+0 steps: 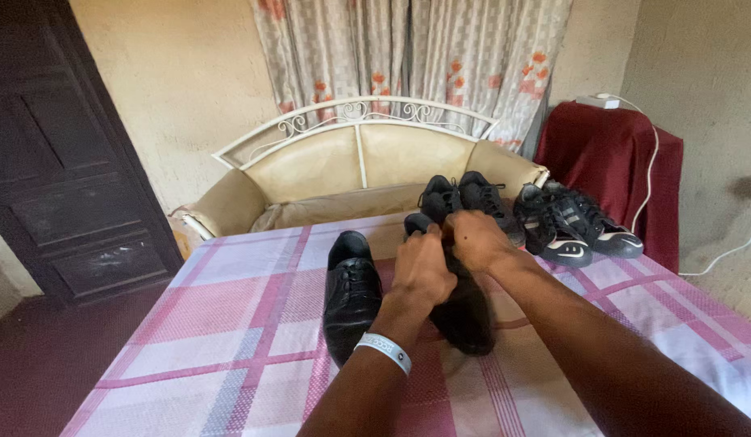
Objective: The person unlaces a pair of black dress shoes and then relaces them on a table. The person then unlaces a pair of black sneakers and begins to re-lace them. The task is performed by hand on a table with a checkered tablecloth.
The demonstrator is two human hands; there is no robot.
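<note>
Behind both hands (452,255), sneakers (574,222) and perhaps boots (460,198) crowd the table (229,340).

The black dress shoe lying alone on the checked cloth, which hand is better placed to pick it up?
Probably the left hand. It sits right beside that black dress shoe, while the right hand is on the far side of the shoe being held. Both hands are busy on it.
</note>
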